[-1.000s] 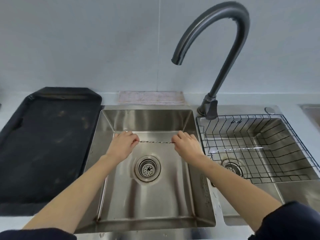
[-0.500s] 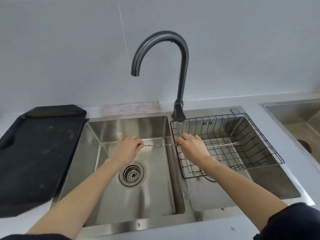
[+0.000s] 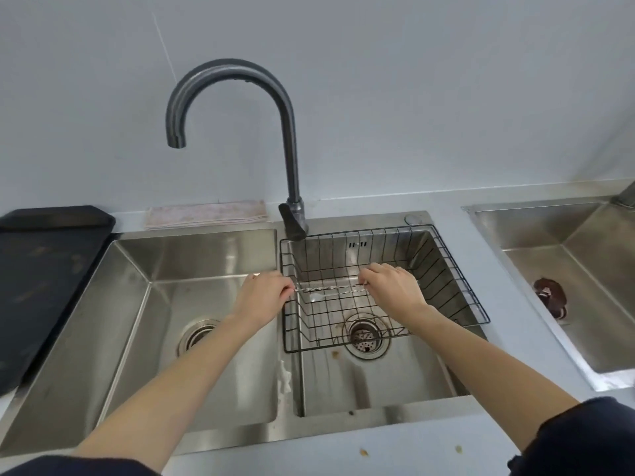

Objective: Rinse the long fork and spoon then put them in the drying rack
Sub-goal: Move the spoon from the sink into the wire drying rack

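Both hands are out over the black wire drying rack (image 3: 457, 269) sitting in the right steel sink basin (image 3: 405, 379). The left hand (image 3: 263, 298) and right hand (image 3: 395, 288) each pinch one end of a thin twisted-metal long utensil (image 3: 328, 289), held level just above the rack floor. A second silvery piece, likely the spoon (image 3: 318, 297), appears to lie in the rack below it. That twisted shaft looks light, stiff and probably wet and slick, so gripping the ends makes sense; laid across the wires, it shouldn't slip through.
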Motion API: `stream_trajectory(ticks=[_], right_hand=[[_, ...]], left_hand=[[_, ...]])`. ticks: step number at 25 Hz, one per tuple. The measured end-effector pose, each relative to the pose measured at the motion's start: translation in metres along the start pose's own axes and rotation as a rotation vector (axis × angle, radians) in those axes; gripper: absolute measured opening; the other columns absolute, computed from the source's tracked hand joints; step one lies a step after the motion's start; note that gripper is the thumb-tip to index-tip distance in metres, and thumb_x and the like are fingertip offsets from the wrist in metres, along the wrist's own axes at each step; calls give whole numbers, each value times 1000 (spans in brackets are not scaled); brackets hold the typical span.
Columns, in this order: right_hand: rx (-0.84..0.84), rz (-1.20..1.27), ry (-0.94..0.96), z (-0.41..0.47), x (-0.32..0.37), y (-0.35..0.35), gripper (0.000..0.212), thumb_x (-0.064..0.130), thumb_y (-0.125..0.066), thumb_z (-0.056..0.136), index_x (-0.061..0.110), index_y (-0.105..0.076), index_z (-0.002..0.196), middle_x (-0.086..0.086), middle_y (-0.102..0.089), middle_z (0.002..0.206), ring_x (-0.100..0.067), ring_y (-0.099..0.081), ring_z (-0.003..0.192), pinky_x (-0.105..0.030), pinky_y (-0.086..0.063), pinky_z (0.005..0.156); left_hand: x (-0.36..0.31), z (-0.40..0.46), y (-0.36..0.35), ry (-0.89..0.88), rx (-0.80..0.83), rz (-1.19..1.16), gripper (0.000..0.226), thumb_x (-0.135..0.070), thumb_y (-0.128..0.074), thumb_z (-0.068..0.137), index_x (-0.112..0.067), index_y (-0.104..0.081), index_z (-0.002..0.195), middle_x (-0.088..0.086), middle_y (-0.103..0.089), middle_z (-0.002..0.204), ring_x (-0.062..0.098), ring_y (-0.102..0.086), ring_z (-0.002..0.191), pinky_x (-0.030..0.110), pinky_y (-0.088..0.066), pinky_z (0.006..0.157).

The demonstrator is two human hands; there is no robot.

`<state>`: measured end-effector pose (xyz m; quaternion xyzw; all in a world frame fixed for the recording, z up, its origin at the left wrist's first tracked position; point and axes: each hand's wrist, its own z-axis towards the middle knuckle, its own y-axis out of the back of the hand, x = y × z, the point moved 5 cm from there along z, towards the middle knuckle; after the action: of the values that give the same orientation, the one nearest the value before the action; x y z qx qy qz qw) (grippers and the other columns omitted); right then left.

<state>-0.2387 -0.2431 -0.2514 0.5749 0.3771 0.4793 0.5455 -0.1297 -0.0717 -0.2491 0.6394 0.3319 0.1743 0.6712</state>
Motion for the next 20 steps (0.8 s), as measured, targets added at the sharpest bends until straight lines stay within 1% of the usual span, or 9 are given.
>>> stream_trajectory(ticks=[4,9,14,20], right_hand=[[25,-36,-2,-5,-41,-1,26,6,-47,92,17,-60,112,-1,-66,112,-24,-58,108,-34,-45,87],[112,-37,-14,-3,-77,-11,26,10,-43,94,16,-61,111,-3,-66,111,-25,-58,107,-35,-44,87],[223,-12,-21,3,-94,-28,24,15,-42,95,14,-61,110,-2,-64,115,-25,-55,111,-35,-45,87],[377,22,-53,5,-106,-57,23,18,-43,95,15,-61,110,-5,-64,114,-28,-58,107,-36,-48,84]], left_hand=[[-34,15,-16,-6,30,20,27,-24,-44,93,-20,-64,110,0,-66,114,20,-58,108,34,-42,94],[-62,29,-38,9,96,27,27,-23,-41,94,-19,-62,112,0,-64,117,19,-58,109,34,-40,97],[-66,42,-62,53,173,56,26,-21,-41,95,-18,-62,109,0,-64,116,17,-59,107,33,-40,96],[-62,53,-92,100,259,64,25,-18,-40,94,-18,-61,107,-2,-64,116,17,-58,107,32,-39,97]])
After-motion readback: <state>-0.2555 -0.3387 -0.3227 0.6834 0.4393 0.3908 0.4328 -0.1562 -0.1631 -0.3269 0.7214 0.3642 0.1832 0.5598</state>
